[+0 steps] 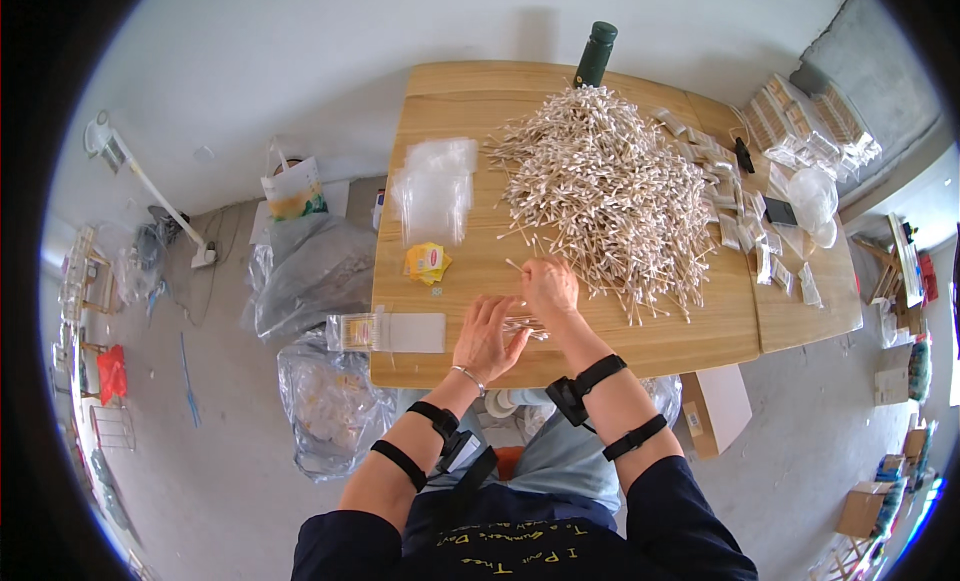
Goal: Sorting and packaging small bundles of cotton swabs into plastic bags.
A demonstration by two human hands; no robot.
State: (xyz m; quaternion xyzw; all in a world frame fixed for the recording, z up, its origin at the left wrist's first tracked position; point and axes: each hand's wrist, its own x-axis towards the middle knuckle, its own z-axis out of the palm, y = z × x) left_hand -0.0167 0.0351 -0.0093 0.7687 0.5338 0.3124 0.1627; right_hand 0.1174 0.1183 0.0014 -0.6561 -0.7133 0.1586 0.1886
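Observation:
A big heap of cotton swabs [608,186] with wooden sticks covers the middle of the wooden table [690,341]. My left hand [488,336] holds a small bunch of swabs [525,327] near the table's front edge. My right hand [550,284] rests just right of it, fingers pinched on a few swabs at the heap's near edge. A stack of clear plastic bags [435,186] lies left of the heap. A filled swab packet [385,332] lies at the front left corner.
A dark green bottle [595,53] stands at the table's far edge. Yellow sachets [427,262] lie near the bags. Filled packets [745,216] and a phone [780,212] sit at the right. Plastic sacks [330,401] and a cardboard box [715,409] are on the floor.

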